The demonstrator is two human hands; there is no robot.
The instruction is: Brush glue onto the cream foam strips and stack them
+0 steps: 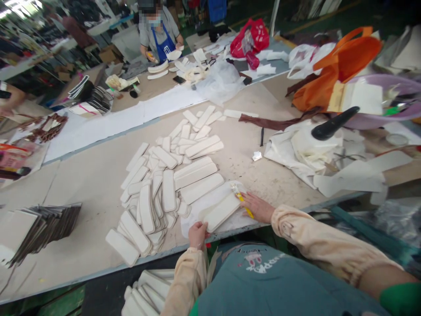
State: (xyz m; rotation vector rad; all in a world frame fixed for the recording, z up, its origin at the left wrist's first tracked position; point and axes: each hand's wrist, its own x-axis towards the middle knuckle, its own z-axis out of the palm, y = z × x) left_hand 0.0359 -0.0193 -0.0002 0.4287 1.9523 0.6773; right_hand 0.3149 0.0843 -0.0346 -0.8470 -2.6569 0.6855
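My left hand (pixel 198 235) pinches the near left corner of a flat, rounded white strip (pixel 224 210). A brush with a yellow handle (pixel 243 202) is in my right hand (pixel 259 207), its pale, crusted head at the strip's far right corner. Under the strip lies a white sheet (pixel 190 216) at the table's front edge. Left of and beyond my hands, a spread of similar white strips (pixel 169 191) lies in loose, overlapping stacks.
A leaning stack of dark-edged panels (pixel 39 232) stands at left. At right are a white bundle (pixel 315 142) with a black horn-shaped object, an orange bag (pixel 338 66) and a purple basin (pixel 394 81). More strips (pixel 151 289) lie below the table edge. Across the table, a person (pixel 161 35) handles white pieces.
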